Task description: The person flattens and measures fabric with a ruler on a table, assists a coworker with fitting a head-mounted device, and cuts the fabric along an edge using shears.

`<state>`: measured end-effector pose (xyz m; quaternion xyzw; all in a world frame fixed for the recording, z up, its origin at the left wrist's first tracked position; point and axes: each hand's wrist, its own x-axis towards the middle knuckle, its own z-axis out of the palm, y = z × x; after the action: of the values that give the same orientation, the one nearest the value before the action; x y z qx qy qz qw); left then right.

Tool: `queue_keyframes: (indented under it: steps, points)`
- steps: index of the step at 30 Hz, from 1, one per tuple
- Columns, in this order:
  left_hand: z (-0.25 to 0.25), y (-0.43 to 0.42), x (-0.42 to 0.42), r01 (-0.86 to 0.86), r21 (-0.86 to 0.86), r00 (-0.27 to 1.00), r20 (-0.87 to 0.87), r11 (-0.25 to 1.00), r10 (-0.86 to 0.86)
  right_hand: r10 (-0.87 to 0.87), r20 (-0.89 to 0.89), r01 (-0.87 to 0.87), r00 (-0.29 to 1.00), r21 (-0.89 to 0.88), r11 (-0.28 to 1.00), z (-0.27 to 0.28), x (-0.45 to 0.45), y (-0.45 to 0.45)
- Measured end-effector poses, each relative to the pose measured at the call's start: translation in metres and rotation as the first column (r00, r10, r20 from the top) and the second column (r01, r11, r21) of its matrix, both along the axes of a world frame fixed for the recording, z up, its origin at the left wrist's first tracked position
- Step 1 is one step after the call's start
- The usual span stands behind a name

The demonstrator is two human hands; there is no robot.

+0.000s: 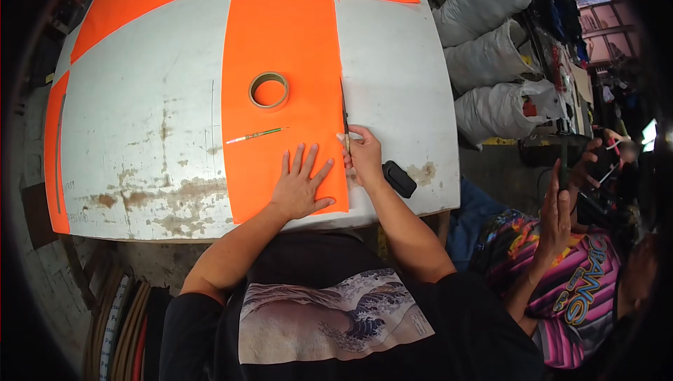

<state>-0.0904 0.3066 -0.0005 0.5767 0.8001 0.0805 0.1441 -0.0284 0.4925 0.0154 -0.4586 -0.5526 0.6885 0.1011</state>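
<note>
A sheet of bright orange fabric (280, 37) lies over the white table, with a long strip running toward me. My left hand (301, 186) is flat on the near end of this strip, fingers spread. At the strip's right edge my right hand (363, 155) is closed around a pair of scissors (344, 104); their dark blades point away from me along the edge. The handles are mostly hidden by my fingers. On the strip rest a roll of tape (284, 92) and a thin white-and-green pen (256, 135). A small black case (399, 179) lies right of my right hand.
The worn white table (151, 121) has stains and its near edge at my waist. Another orange piece (56, 171) lies at far left. Stuffed white sacks (491, 111) stand right of the table. A person in a patterned shirt (554, 276) is at my right, hands raised.
</note>
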Motion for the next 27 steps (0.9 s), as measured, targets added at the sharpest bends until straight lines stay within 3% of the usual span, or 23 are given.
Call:
queue_keyframes:
  steps: [27]
  points:
    - [0.001,-0.001,0.0,-0.016,-0.012,0.998,0.067,1.0,0.017,-0.006,-0.064,0.004,0.998,-0.036,0.999,-0.008,-0.036,0.025]
